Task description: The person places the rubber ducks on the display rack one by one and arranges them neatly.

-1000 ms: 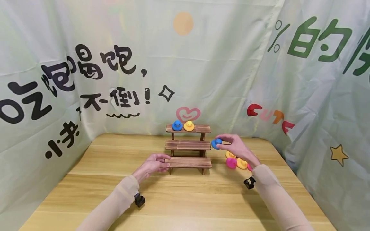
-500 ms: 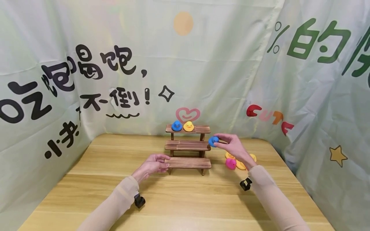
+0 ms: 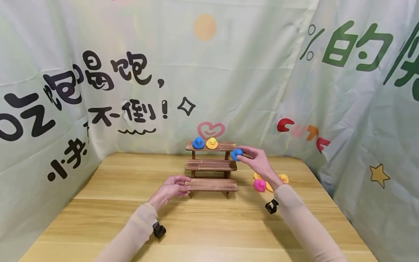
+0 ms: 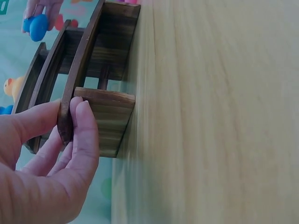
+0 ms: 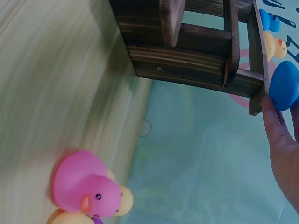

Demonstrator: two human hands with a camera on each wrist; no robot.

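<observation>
Head view looks down; closer wrist views share the shelf [image 3: 211, 165].

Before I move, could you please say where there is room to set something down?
The middle shelf is bare; so are the lowest shelf, beyond the left grip, and the table between the wrist cameras. Crowded: the top shelf, with two ducks at left and the held duck by its right end, and the table around the pink duck.

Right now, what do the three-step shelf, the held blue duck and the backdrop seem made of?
Shelf: apparently wood, stained brown, by its streaky grain.
Held blue duck: probably vinyl or rubber, smooth, by its evenly coloured moulded shape; softness can't be judged.
Backdrop: likely printed fabric, matte, by its folds and creases.
</observation>
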